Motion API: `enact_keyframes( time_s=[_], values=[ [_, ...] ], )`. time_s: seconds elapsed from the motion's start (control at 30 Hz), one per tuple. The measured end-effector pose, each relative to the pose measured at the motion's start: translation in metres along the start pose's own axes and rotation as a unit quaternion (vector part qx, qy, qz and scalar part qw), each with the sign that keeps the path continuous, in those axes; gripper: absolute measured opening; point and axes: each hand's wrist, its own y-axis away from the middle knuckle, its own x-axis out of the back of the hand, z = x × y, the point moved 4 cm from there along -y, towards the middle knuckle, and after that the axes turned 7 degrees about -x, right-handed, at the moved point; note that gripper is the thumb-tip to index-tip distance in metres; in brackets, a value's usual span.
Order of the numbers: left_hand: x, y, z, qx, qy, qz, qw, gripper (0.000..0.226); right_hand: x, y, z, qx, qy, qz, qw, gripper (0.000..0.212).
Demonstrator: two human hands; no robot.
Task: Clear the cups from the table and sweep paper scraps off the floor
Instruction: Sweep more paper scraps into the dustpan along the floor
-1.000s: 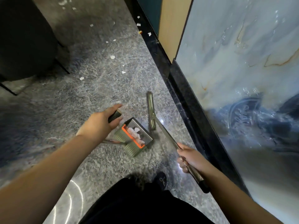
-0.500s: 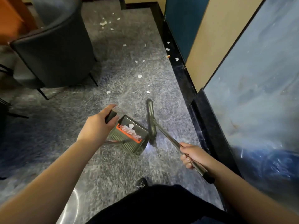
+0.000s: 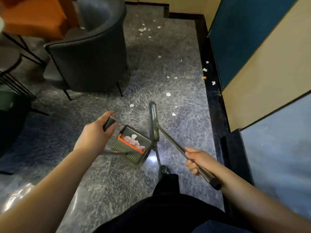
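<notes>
My left hand [image 3: 96, 132] grips the black handle end of a dark dustpan [image 3: 134, 145], which has an orange comb strip and white paper scraps inside. My right hand [image 3: 197, 159] holds the metal shaft of a broom, whose head [image 3: 154, 121] stands on the floor just right of the dustpan. White paper scraps [image 3: 168, 94] lie scattered on the grey marbled floor ahead, with more scraps [image 3: 205, 69] along the black border by the wall and several far ones [image 3: 143, 29] near the corner.
A black tub armchair [image 3: 87, 59] stands ahead on the left, with an orange table [image 3: 33, 15] and thin black stand legs [image 3: 15, 81] behind it. Walls with blue and beige panels [image 3: 252, 52] run along the right. My shoe [image 3: 164, 170] is below the broom.
The view has tilted up and moved forward, bringing the armchair, the orange table and more scraps into sight. Both hands keep their hold; dustpan and broom stay side by side.
</notes>
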Motion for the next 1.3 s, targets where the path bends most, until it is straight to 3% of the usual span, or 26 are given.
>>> enact_keyframes(
  time_s=[0.23,0.53,0.7,1.0,1.3],
  values=[
    [0.017,-0.067,0.003,0.052,0.002,0.050,0.997,0.045,-0.021,-0.044,-0.120,-0.007,0.067,-0.035,0.997,0.048],
    [0.044,-0.140,-0.022,0.115,0.017,0.080,0.990,0.044,-0.080,-0.104,-0.218,-0.026,0.063,-0.052,0.996,0.046],
    [0.056,-0.197,-0.046,0.120,0.010,0.055,0.991,0.047,-0.114,-0.136,-0.269,-0.043,0.072,-0.052,0.995,0.044],
    [0.076,-0.258,-0.074,0.119,0.022,0.054,0.991,0.048,-0.166,-0.193,-0.316,-0.051,0.092,-0.038,0.994,0.048],
    [0.077,-0.289,-0.078,0.143,0.009,0.017,0.989,0.051,-0.212,-0.270,-0.373,-0.113,0.121,-0.060,0.984,0.035]
  ],
)
